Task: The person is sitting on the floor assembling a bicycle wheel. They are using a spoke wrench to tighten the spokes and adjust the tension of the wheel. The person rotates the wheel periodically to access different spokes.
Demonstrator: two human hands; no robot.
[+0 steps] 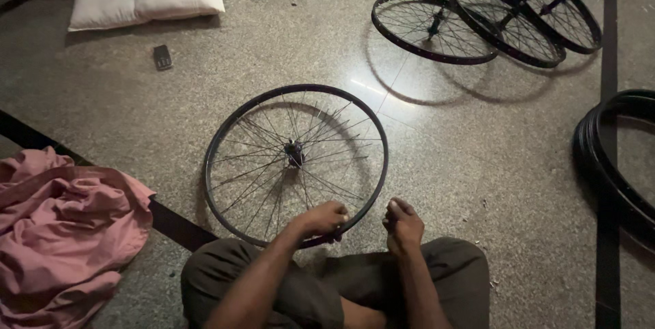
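Dark metal wheel rim [235, 121] with thin shiny spokes, glossy speckled stone floor [477, 138], crumpled pink cloth [65, 226]

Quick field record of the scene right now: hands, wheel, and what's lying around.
left hand: grips near rim of the wheel
right hand: closed, just off the rim; contents unclear
wheel: bare spoked rim, flat on floor
spare wheels: three, overlapping, far right
tyres: stacked, right edge
pink cloth: heaped, left
pillow: far left

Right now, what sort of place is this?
Probably an informal bicycle-wheel workshop on a stone floor: the spoked rim under the left hand, three finished wheels, and stacked tyres.
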